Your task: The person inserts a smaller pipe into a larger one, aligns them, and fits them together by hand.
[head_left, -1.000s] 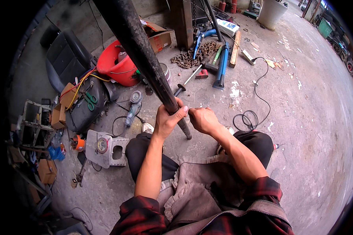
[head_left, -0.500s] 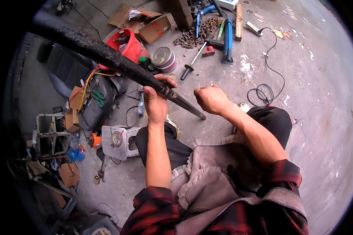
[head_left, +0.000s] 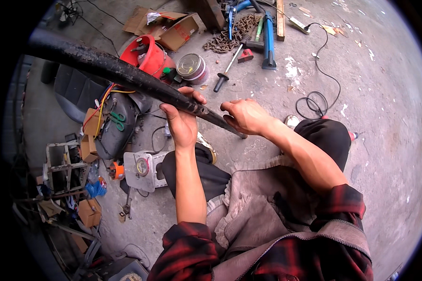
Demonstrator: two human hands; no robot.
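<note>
A long black metal pipe [head_left: 126,77], worn and scuffed, slants from the upper left down towards the floor in front of me. My left hand [head_left: 184,125] supports it from below, thumb on the near side and fingers round the far side. Small holes show in the pipe just past that hand. Over the thinner lower stretch of the pipe is my right hand [head_left: 249,116], its fingers curled and the fingertips close to the metal. Whether it touches the pipe, or pinches something small, is hidden by the fingers.
Beyond the pipe stand a red bucket [head_left: 163,61] and a round tin [head_left: 192,68]. A rusty chain [head_left: 227,37], a blue tool [head_left: 269,44] and a black-handled rod [head_left: 222,82] lie farther off. At left are a grey stool [head_left: 138,174] and green scissors [head_left: 118,121]; a cable [head_left: 330,89] coils at right.
My right hand has moved left and slightly down, from beside the pipe to over its lower part. My left hand keeps its hold; the pipe has shifted slightly.
</note>
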